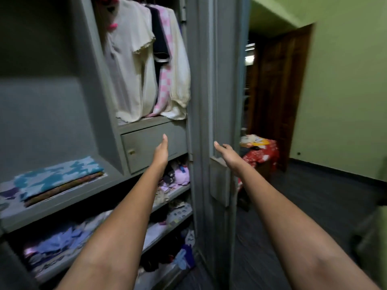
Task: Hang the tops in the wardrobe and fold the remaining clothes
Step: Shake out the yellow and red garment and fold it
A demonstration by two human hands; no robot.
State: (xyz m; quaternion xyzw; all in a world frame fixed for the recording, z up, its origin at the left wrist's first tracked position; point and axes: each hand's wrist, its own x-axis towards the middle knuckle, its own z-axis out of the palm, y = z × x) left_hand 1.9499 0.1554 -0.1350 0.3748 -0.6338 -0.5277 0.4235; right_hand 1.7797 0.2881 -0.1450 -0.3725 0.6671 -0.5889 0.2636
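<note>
Hung tops (pixel 146 65) in the wardrobe (pixel 100 126), upper section, far left: cream blouses, a pink checked one, a dark one between. Folded towels (pixel 60 176) on the left shelf, loose clothes (pixel 176 174) on the shelves below the drawer (pixel 152 147). More clothes heaped on a red-draped stand (pixel 261 151), far right past the wardrobe door (pixel 219 122). Risk: swinging that door into the outstretched right arm. Left hand (pixel 162 150) flat, empty, before the drawer; right hand (pixel 227 152) spread, empty, beside the door edge.
</note>
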